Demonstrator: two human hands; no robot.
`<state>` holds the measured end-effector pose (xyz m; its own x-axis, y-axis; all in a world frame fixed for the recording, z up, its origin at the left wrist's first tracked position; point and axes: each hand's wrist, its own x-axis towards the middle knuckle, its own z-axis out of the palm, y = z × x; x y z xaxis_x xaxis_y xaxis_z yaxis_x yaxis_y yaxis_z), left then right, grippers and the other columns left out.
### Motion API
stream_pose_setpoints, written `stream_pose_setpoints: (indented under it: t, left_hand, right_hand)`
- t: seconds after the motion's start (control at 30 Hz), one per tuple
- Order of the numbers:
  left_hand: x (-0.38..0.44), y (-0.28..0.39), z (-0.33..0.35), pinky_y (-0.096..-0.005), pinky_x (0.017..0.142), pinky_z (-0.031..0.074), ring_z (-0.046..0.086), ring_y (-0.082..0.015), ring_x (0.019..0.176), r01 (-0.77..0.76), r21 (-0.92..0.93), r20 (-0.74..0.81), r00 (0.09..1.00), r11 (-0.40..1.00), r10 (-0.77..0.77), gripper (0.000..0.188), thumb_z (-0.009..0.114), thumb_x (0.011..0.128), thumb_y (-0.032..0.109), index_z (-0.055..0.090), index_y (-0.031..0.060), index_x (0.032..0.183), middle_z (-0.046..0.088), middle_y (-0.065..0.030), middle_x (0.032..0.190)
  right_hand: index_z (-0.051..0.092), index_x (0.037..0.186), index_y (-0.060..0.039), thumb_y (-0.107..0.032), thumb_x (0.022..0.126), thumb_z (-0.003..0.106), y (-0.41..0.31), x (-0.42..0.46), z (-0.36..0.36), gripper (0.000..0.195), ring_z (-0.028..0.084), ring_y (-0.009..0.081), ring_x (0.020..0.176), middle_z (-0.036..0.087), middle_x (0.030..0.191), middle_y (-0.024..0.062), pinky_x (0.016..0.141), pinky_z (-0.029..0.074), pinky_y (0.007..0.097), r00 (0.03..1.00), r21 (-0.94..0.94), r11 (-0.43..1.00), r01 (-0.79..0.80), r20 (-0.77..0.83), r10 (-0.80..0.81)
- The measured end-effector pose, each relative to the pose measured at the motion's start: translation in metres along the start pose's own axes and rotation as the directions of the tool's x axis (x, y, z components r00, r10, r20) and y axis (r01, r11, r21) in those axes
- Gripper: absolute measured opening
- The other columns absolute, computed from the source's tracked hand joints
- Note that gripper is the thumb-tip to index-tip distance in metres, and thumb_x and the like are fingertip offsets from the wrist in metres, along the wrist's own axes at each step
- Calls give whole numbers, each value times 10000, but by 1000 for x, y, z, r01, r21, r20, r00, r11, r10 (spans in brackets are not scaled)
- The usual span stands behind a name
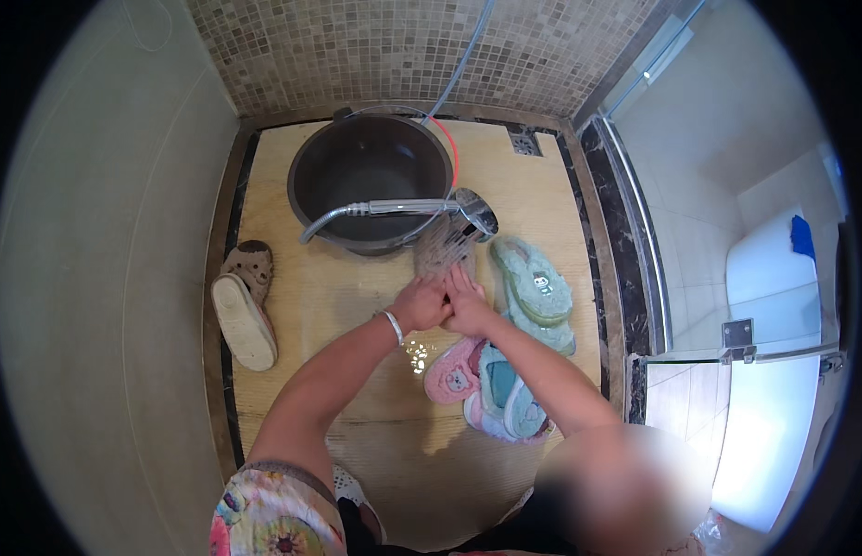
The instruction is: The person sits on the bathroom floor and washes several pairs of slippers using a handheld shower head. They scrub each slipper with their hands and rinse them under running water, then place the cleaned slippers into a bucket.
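Note:
My left hand and my right hand meet at the near end of a wet, brownish fuzzy item, which seems to be a slipper. Both hands appear to grip it, though the fingers partly hide the hold. Water sprays over it from a chrome shower head, whose handle lies across the rim of a dark round basin. Right of my hands lie green fuzzy slippers. Nearer me are a pink slipper with a bear face and several pastel slippers.
Brown fuzzy footwear and a slipper with its pale sole up lie by the left wall. A floor drain is at the back right. A raised dark stone sill and a glass door hinge are on the right.

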<state>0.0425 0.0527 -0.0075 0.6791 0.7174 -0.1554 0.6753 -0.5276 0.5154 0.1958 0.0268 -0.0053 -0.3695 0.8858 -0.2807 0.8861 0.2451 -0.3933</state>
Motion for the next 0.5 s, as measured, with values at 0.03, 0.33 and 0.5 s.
stream_pose_setpoints:
  t: [0.03,0.33,0.5]
  left_hand:
    - [4,5,-10,-434,1001,313,383,-340,1209,57,-63,19,998,996,-56,540,537,802,226,404,-2,1274,411,-205,1303]
    - [23,-15,24,-456,1068,203,218,-369,1319,97,53,-397,915,994,-68,653,519,809,219,253,-26,1352,225,-227,1422]
    - [15,-26,39,-461,1071,194,224,-360,1319,-2,14,-400,916,1000,7,586,472,820,198,305,-2,1344,256,-212,1416]
  right_hand:
    - [276,1340,33,-173,660,615,6,5,-12,787,197,348,1331,121,1450,246,1020,240,461,995,36,999,-32,100,28]
    - [302,1325,45,-106,735,535,5,24,9,652,239,435,1288,240,1387,290,1031,216,491,916,49,999,24,-402,-2]
    - [324,1321,38,-141,778,494,10,26,45,596,157,413,1331,229,1410,254,1056,153,502,903,36,996,83,-425,-60]
